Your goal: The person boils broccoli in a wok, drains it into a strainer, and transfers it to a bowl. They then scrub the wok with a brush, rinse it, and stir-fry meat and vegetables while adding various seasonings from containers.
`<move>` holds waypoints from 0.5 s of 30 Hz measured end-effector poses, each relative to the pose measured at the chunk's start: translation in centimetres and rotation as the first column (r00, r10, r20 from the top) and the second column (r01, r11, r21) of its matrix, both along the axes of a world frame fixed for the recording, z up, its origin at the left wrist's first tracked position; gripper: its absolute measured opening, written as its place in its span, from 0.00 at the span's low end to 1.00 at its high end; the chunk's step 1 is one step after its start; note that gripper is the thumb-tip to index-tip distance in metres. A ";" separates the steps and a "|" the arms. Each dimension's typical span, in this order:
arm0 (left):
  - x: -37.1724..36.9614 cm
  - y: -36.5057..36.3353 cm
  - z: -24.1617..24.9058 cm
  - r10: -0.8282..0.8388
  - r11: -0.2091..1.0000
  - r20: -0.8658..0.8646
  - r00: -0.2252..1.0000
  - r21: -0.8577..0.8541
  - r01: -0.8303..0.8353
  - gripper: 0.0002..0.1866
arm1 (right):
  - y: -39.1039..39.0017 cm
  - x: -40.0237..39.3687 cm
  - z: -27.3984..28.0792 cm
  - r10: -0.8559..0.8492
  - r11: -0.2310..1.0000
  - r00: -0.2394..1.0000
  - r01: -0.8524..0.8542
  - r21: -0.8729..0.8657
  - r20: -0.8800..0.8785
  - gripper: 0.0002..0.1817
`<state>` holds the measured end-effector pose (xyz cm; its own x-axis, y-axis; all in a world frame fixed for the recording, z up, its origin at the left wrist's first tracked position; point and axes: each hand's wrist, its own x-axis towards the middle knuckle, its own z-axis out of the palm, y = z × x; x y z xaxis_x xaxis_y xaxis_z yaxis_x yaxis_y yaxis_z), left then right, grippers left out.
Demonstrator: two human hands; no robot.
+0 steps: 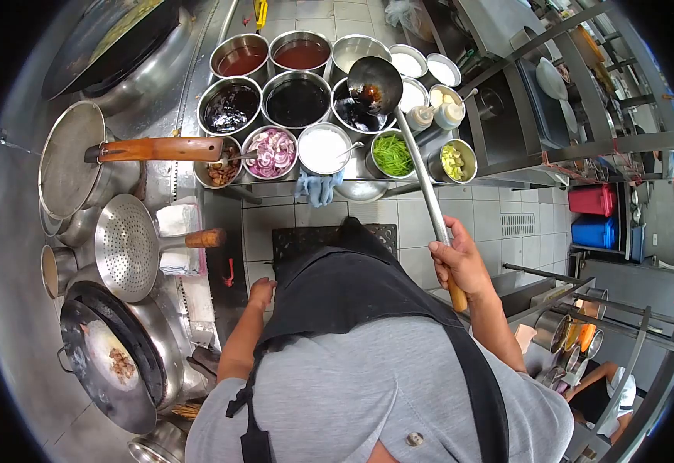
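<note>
My right hand (460,258) is wrapped round the wooden-ended handle of a long steel ladle (423,174). The ladle's bowl, with a little brown sauce in it, hangs over the rim of a pot of dark sauce (350,114). Beside it stand a pot of dark liquid (298,100) and a pot of white powder or granules (323,148) with a spoon in it. My left hand (262,293) hangs low at the apron's left side, touching no visible tool; its fingers are too hidden to read.
Left, a wok (90,386) holds browned pieces on the stove, near a perforated skimmer (127,247) and a wooden-handled strainer (70,158). Red onion (270,152) and green shreds (392,154) fill front pots. Metal shelving (576,150) stands right; another person (603,393) is at lower right.
</note>
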<state>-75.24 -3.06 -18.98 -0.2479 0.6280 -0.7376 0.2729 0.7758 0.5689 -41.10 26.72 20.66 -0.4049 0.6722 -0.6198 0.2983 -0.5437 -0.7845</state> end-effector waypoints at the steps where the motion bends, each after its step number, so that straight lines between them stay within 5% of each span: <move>1: -0.1 0.1 0.0 -0.009 1.000 -0.001 1.000 0.004 0.009 0.38 | 0.0 0.0 0.0 -0.006 1.000 1.000 0.006 -0.001 -0.008 0.30; 9: -0.3 0.3 0.7 -0.027 0.999 0.028 0.999 0.041 0.026 0.37 | 0.5 -0.5 0.9 -0.041 0.999 0.996 0.041 -0.006 -0.074 0.28; 13: 2.4 2.8 5.6 0.408 0.907 0.246 0.879 -0.004 -0.420 0.36 | 1.1 -2.3 2.3 0.064 0.997 0.993 -0.060 0.038 -0.100 0.29; 15: 2.9 3.8 9.8 0.275 0.935 0.143 0.951 0.191 -0.299 0.35 | 1.5 -3.6 2.9 0.179 0.984 0.973 -0.173 0.049 -0.147 0.31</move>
